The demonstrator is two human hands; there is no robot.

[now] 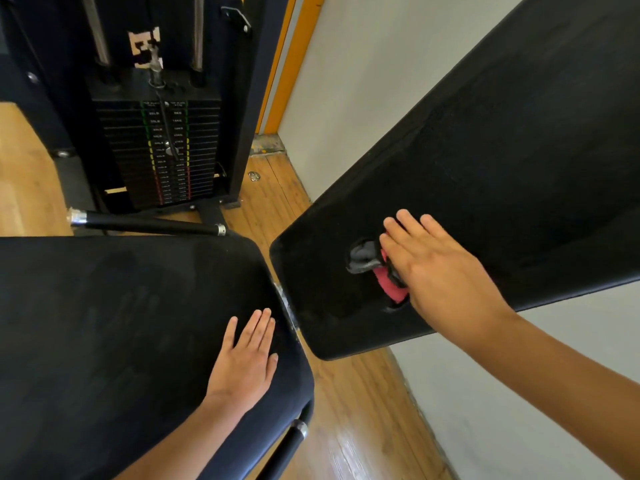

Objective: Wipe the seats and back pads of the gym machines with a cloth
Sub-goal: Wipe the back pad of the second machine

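Observation:
A black padded seat (114,323) fills the lower left. My left hand (247,358) lies flat on its right part, fingers spread, holding nothing. A long black back pad (502,161) slants up to the right. My right hand (440,268) presses a grey and red cloth (374,268) against the lower end of that pad, palm flat on it; most of the cloth is hidden under the hand.
A black weight stack (159,150) with guide rods stands at the back left. A black handle bar (145,225) lies behind the seat. Wooden floor (356,410) runs between the pads, beside a grey wall (519,393) and an orange door frame (291,64).

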